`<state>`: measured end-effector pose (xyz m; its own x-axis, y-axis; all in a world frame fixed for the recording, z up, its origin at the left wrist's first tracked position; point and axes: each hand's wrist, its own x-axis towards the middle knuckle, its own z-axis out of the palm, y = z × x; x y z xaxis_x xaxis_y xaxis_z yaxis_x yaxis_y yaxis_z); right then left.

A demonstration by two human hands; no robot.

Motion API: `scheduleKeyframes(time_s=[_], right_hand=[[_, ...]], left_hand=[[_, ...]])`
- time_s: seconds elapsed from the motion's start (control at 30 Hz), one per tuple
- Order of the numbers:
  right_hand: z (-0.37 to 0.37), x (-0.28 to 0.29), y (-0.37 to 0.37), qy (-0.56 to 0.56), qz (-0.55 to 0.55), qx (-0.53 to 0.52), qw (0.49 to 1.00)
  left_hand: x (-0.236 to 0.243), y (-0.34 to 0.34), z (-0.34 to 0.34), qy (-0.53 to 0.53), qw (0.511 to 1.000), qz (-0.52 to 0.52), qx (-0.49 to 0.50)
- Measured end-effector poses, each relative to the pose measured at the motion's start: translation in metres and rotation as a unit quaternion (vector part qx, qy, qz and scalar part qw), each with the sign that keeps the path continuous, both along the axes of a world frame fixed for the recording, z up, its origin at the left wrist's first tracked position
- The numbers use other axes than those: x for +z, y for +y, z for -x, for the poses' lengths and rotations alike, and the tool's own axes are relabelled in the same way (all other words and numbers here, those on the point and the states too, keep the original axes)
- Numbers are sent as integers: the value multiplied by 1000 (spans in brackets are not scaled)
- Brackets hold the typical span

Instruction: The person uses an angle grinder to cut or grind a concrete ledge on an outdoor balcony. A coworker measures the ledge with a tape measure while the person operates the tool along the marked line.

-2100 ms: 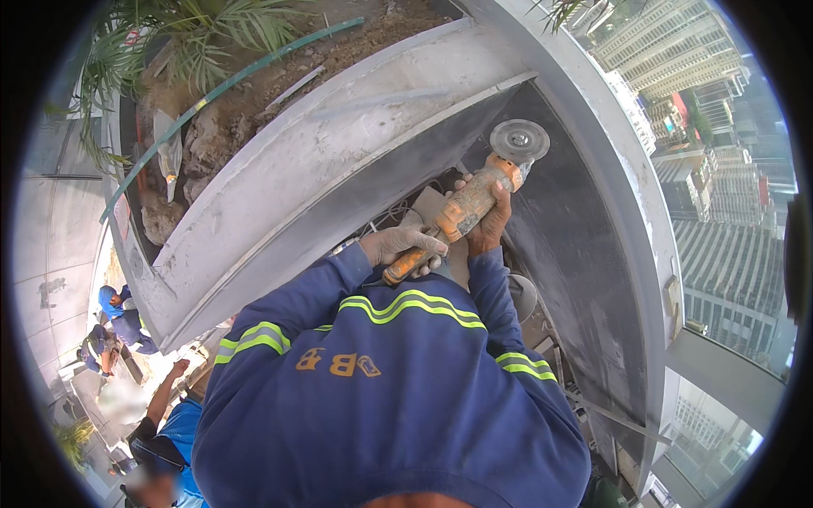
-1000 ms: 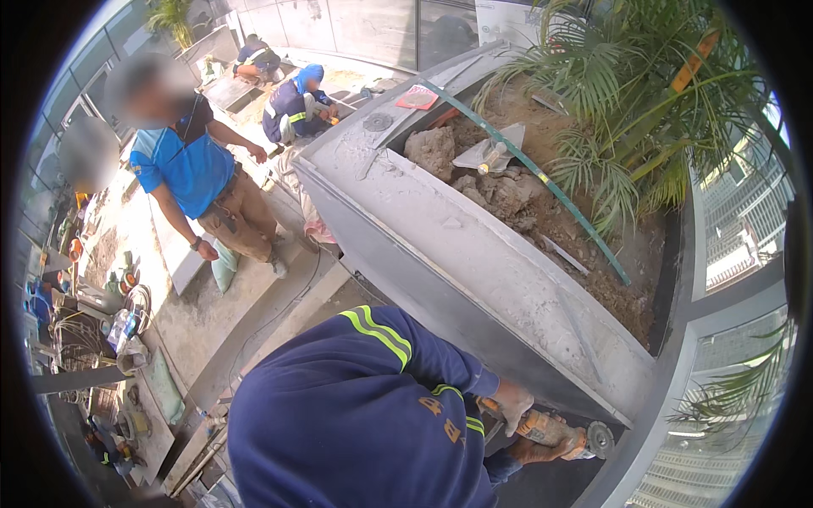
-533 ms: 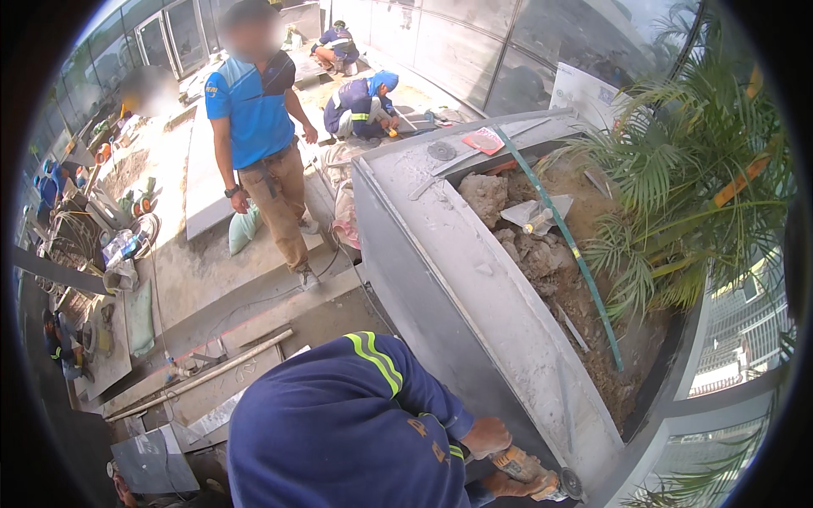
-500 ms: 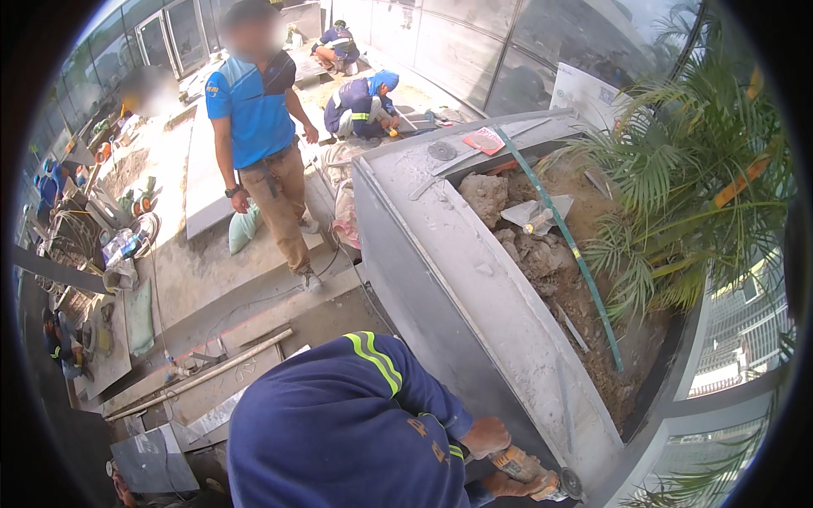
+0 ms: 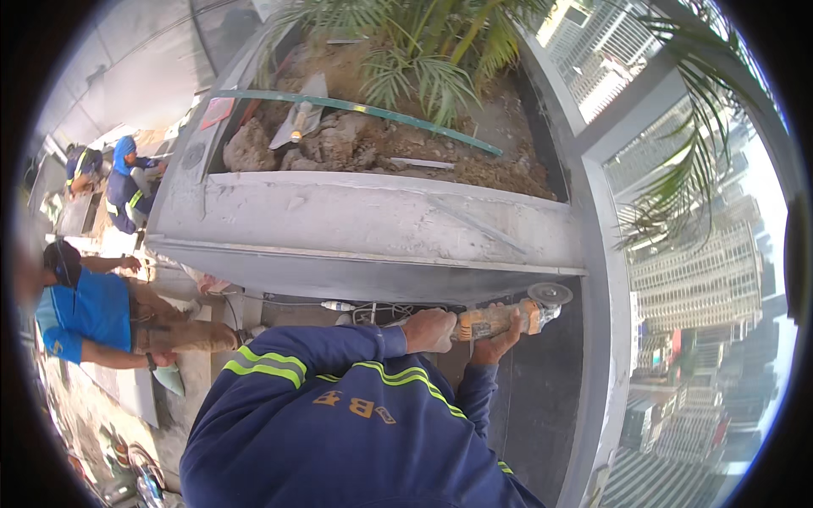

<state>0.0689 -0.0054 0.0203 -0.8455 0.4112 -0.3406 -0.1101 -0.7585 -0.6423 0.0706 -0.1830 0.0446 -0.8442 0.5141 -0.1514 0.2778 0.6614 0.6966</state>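
A dusty orange angle grinder (image 5: 493,320) lies across my two hands, its grey disc (image 5: 550,295) at the right end, just below the concrete lip of the planter (image 5: 373,216). My left hand (image 5: 428,330) is closed on the rear handle and looks pale with dust. My right hand (image 5: 500,340) is wrapped round the grinder's body from below, behind the disc. Both arms are in navy sleeves with yellow-green stripes. A white plug (image 5: 339,306) and loose cables show left of my left hand, along the planter's foot.
A co-worker in bright blue (image 5: 80,317) stands at the left; another crouches (image 5: 127,190) beyond. A green strip (image 5: 423,123) spans the planter's soil under palm fronds (image 5: 423,76). A grey frame (image 5: 603,237) bounds the glazing at the right, with towers outside. Cluttered slabs fill the lower left.
My head has turned back toward the grinder, so the planter runs crosswise now and the grinder appears higher in the picture. Both hands keep their hold on it.
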Motion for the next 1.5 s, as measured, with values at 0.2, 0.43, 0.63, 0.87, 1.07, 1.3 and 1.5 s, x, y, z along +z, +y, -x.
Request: scheduleKeyframes(time_s=[0.2, 0.43, 0.63, 0.87, 1.07, 1.3, 1.5], right_hand=[[8, -8, 27, 20, 12, -97, 995], [32, -11, 55, 55, 71, -121, 989], [57, -14, 78, 65, 71, -131, 987], [77, -22, 102, 71, 98, -123, 985], [83, -34, 112, 64, 118, -123, 983], [86, -36, 115, 64, 114, -115, 985], [89, -34, 117, 73, 126, -108, 983]], left_hand=[[20, 28, 25, 12, 996, 64, -57], [14, 64, 54, 42, 992, 96, -72], [14, 92, 75, 47, 994, 83, -52], [9, 118, 93, 84, 987, 114, -71], [-3, 127, 99, 87, 986, 121, -75], [-7, 131, 103, 88, 985, 131, -70], [-9, 132, 107, 94, 988, 97, -73]])
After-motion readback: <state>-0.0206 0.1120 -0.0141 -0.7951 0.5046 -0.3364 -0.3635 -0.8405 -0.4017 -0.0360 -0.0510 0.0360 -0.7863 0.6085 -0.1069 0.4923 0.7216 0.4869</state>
